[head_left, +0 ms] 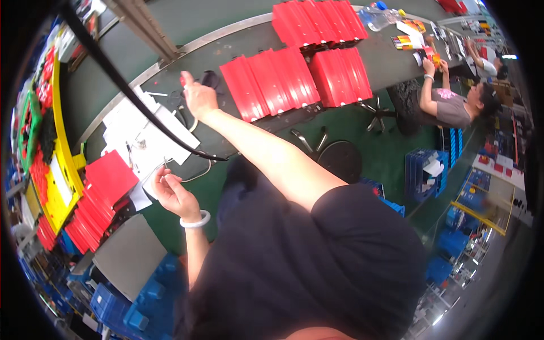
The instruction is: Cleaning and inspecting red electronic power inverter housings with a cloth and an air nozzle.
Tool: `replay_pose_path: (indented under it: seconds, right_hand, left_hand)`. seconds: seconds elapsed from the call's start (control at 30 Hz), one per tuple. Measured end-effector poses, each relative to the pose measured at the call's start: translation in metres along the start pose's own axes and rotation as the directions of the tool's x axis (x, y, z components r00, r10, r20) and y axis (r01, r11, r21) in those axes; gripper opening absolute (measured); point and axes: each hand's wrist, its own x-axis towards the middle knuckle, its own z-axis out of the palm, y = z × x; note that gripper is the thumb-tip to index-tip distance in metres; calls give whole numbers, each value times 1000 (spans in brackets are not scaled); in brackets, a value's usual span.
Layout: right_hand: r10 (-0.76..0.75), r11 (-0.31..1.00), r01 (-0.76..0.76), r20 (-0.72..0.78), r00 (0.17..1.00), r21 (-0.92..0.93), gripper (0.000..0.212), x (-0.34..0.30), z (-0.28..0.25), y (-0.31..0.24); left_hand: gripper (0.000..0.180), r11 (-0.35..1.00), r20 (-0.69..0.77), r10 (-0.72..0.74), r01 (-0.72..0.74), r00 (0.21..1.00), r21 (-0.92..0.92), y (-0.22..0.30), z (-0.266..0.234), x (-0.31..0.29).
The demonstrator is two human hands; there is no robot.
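Meanwhile my right hand pinches a small red piece above the table; my left hand curls loosely beside white sheets.

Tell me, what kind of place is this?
Most likely a factory assembly or packing line: a long grey workbench carries rows of identical red plastic cases, blue crates stand on the green floor, and another worker sits further along the bench.

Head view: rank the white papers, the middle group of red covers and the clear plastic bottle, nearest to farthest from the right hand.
From the right hand:
1. White papers, just below-left of it on the table.
2. Middle group of red covers, to its right.
3. Clear plastic bottle, far right at the table's far end.
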Motion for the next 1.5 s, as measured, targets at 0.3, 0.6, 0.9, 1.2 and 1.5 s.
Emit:
replay_pose_path:
  seconds: [0.3, 0.6, 0.9, 1.2, 1.5]
  right_hand:
    - [-72, -53, -490, 487, 871, 870, 31, -82, -181, -15]
    - [470, 385, 202, -380, 797, 901, 6, -150, -387, 106]
    - [201, 535, 126, -270, 942, 836, 33, -170, -373, 109]
    - [336, 690, -62, -244, 910, 721, 27, -111, -331, 92]
    - [-18, 857, 16, -2, 1000, 515, 21, -124, -234, 70]
  left_hand:
    - [21, 939, 80, 334, -324, 939, -115, 53, 42, -16]
    - [20, 962, 376, 251, -185, 892, -203, 81, 101, -81]
    - [33, 947, 518, 191, -295, 834, 125, 47, 147, -111]
    - [42, 907, 537, 154, -335, 830, 256, 27, 157, -104]
    - [40, 818, 452, 157, -372, 878, 438, 4, 157, -94]
